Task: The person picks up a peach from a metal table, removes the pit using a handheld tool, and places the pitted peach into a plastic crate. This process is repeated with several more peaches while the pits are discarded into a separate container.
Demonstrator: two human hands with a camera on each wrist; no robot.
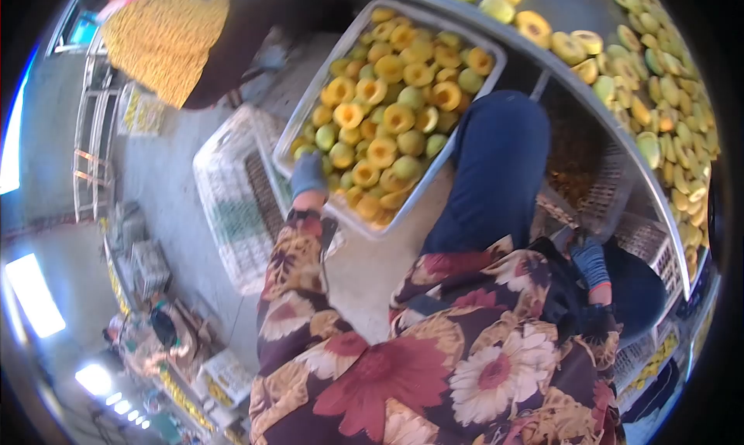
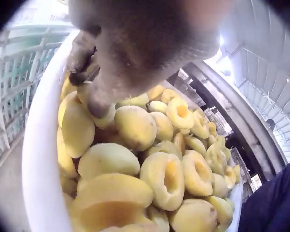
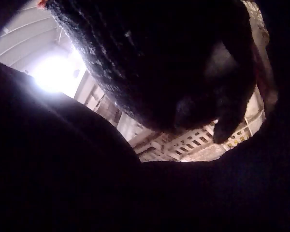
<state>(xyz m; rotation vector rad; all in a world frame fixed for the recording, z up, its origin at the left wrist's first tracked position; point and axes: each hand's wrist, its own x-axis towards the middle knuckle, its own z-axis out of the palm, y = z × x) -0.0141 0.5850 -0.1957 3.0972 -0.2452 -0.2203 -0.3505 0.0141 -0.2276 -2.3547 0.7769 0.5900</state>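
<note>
My left hand [image 1: 308,175], in a grey knitted glove, is at the left rim of a pale plastic crate [image 1: 288,127] heaped with yellow-green apricot halves [image 1: 398,118]. In the left wrist view its fingers [image 2: 102,92] curl down beside the crate wall, pinching an apricot half [image 2: 90,94] at the edge of the heap. My right hand [image 1: 590,264], in a blue-grey striped glove, is low beside my right thigh, near a slatted crate. The right wrist view is mostly dark, with curled fingers in silhouette; I cannot tell what they hold.
An overturned white-and-green crate [image 1: 232,197] stands left of the fruit crate. A metal-edged table [image 1: 577,7] holds many more apricot halves [image 1: 674,96]. My knee [image 1: 504,135] is against the crate's right side. A person in a yellow knitted top [image 1: 159,42] is at upper left.
</note>
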